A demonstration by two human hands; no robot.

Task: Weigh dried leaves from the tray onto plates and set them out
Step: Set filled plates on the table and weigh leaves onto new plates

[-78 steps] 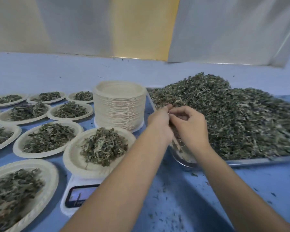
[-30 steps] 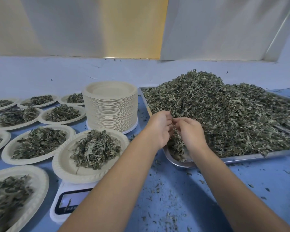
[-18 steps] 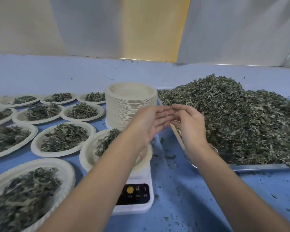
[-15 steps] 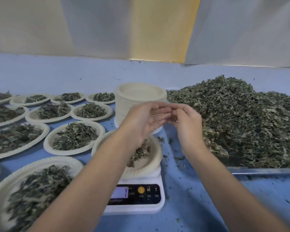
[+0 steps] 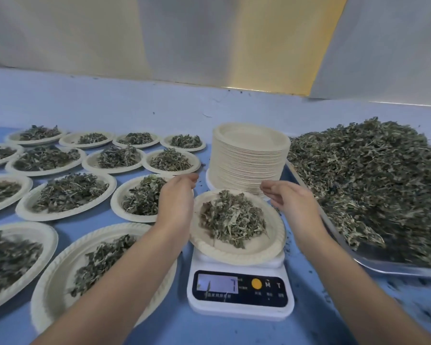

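A beige paper plate (image 5: 249, 250) with a small heap of dried leaves (image 5: 231, 217) sits on a white digital scale (image 5: 239, 295) whose display shows a 7. My left hand (image 5: 178, 192) hovers at the plate's left rim and my right hand (image 5: 289, 197) at its right rim. Both have relaxed, slightly cupped fingers and hold nothing. The metal tray (image 5: 393, 267) heaped with dried leaves (image 5: 368, 178) lies to the right.
A tall stack of unused plates (image 5: 249, 158) stands just behind the scale. Several filled plates (image 5: 67, 195) cover the blue table (image 5: 174, 327) to the left, one (image 5: 60, 267) under my left forearm. Leaf crumbs lie near the tray. A wall rises behind.
Both hands left the tray's leaf pile, came over the plate on the scale and spread apart to its two sides. The view swung left, bringing the scale to the middle.
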